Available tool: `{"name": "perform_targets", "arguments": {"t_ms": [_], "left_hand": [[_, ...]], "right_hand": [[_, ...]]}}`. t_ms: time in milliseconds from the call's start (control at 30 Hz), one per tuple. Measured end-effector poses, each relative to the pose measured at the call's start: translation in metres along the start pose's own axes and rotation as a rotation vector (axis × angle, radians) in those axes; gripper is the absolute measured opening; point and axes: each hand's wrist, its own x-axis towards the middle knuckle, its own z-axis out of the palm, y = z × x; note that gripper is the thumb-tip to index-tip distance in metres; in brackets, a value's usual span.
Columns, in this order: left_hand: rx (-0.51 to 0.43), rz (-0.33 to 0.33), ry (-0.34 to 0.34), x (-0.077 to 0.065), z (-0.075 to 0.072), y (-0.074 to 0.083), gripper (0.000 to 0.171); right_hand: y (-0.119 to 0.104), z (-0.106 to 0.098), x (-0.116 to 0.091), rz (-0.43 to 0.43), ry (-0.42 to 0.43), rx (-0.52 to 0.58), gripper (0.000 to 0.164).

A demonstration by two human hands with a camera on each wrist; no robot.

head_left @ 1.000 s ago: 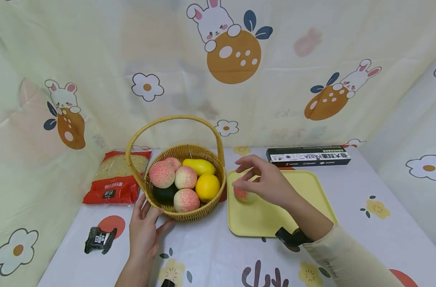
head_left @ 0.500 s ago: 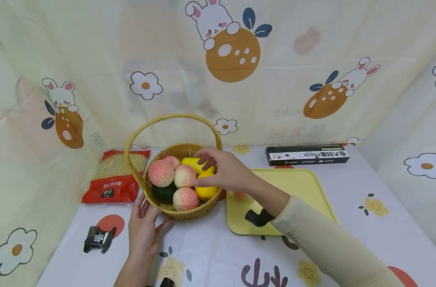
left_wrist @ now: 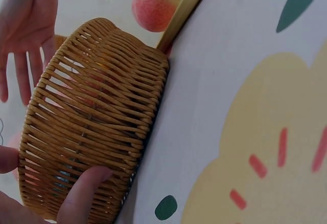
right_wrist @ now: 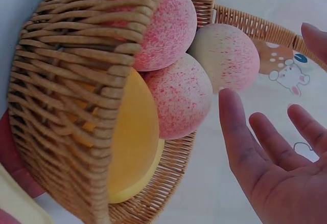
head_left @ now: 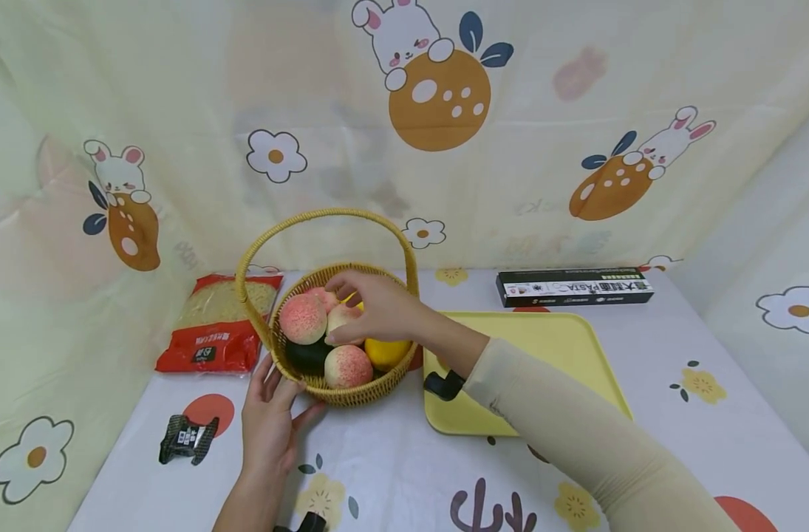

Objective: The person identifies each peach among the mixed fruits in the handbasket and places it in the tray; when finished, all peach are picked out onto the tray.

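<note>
The wicker basket (head_left: 357,397) with a tall handle holds several pink-speckled peaches (head_left: 303,319), a yellow fruit (head_left: 386,353) and a dark, smooth one (head_left: 307,357). My left hand (head_left: 267,425) rests against its left front side; the left wrist view shows the thumb (left_wrist: 84,196) on the woven wall and a finger at the rim. Over the fruit reaches my right hand (head_left: 377,307), overlapping the middle peach. Its spread fingers hold nothing in the right wrist view, one fingertip right at a peach (right_wrist: 227,55). Another peach (left_wrist: 156,6) lies on the yellow tray (head_left: 550,355), hidden by my right arm in the head view.
A red bag of dry food (head_left: 211,336) lies left of the basket, and a small black packet (head_left: 188,439) nearer on the left. A black pasta box (head_left: 575,287) lies behind the tray. A patterned curtain (head_left: 324,96) backs the table.
My right hand has left the peach on the tray and moved left, over the yellow fruit, to the peaches in the basket. My left hand stays against the basket.
</note>
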Motion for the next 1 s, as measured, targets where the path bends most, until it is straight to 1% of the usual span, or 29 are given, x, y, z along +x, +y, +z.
{"name": "perform_targets", "arguments": {"t_ms": [200, 367, 467, 633, 833, 1000], "left_hand": [[0.007, -0.006, 0.011, -0.001, 0.0, 0.001, 0.078], [0.011, -0.01, 0.012, -0.002, 0.001, 0.003, 0.077], [0.015, -0.012, 0.01, -0.002, 0.001, 0.003, 0.077], [0.021, -0.009, 0.0, -0.003, 0.001, 0.003, 0.076], [0.027, -0.009, -0.013, -0.004, 0.001, 0.002, 0.075], [0.024, -0.008, -0.015, -0.003, 0.001, 0.002, 0.076]], "right_hand": [[-0.002, 0.005, 0.016, 0.0, -0.033, 0.021, 0.072], [-0.006, 0.011, 0.027, 0.025, -0.05, 0.034, 0.074], [-0.009, 0.016, 0.035, 0.026, -0.056, 0.018, 0.074], [-0.012, 0.025, 0.048, 0.008, -0.074, -0.03, 0.08], [-0.014, 0.035, 0.056, 0.007, -0.097, -0.039, 0.086], [-0.015, 0.039, 0.061, 0.005, -0.111, -0.07, 0.084]]}}
